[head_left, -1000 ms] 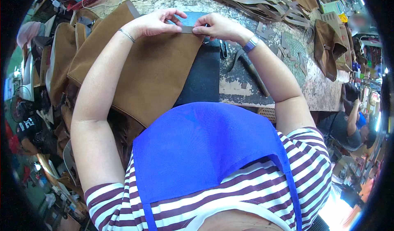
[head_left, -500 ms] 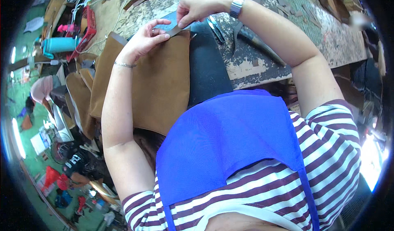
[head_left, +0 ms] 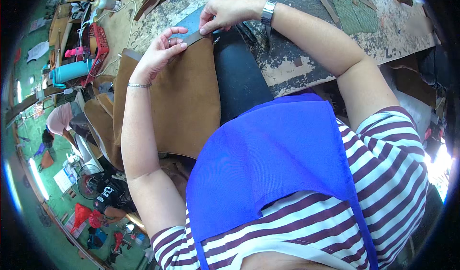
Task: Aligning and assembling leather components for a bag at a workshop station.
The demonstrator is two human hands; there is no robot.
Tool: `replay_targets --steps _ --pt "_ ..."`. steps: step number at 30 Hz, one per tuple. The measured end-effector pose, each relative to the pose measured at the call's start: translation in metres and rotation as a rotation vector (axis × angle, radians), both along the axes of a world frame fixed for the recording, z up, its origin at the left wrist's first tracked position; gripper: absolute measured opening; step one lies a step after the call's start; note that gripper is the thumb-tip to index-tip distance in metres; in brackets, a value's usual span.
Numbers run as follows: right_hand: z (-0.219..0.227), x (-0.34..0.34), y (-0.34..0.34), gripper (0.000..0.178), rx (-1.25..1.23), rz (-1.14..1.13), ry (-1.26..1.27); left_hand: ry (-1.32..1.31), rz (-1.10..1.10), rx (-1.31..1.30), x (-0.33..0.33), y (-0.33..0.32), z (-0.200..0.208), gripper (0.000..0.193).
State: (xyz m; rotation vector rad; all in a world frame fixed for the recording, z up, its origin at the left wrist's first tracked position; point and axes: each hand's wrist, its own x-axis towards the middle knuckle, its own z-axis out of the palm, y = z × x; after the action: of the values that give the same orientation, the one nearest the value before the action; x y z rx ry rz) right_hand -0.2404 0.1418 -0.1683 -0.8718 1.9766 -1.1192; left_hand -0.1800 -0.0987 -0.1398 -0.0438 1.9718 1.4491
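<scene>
A large brown suede leather piece (head_left: pixel 189 95) hangs over the near edge of the worktable. A narrow grey-brown strip (head_left: pixel 195 38) lies along its far edge. My left hand (head_left: pixel 165 52) has thumb and fingers closed on the strip and edge at the left. At the far right corner, my right hand (head_left: pixel 232 15) pinches the same strip between thumb and bent fingers. A dark smooth sheet (head_left: pixel 239 78) lies beside the suede on the right. Tools near my right wrist are mostly hidden by the arm.
Leather scraps (head_left: pixel 330 6) and a green mat (head_left: pixel 354 16) lie at the far right of the worktable (head_left: pixel 292 73). On the left are a red basket (head_left: pixel 99 44) and a turquoise bottle (head_left: pixel 72 72). A person (head_left: pixel 112 193) sits at lower left.
My view has shifted slightly. Both hands stay at the strip; my left hand's grip sits a little farther from the right one. More of the strip shows between them.
</scene>
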Motion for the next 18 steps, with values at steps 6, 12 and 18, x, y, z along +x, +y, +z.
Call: replay_targets --steps 6,12,18 --pt "-0.012 0.002 -0.001 0.028 -0.037 0.004 -0.098 -0.032 0.031 0.008 -0.002 0.000 -0.001 0.041" --pt "-0.017 0.006 -0.003 0.029 -0.030 -0.003 -0.106 -0.062 -0.015 -0.099 -0.006 0.012 0.007 0.046" --pt "-0.017 0.007 -0.003 0.029 -0.035 0.003 -0.111 0.082 -0.147 -0.093 -0.016 0.023 -0.004 0.050"
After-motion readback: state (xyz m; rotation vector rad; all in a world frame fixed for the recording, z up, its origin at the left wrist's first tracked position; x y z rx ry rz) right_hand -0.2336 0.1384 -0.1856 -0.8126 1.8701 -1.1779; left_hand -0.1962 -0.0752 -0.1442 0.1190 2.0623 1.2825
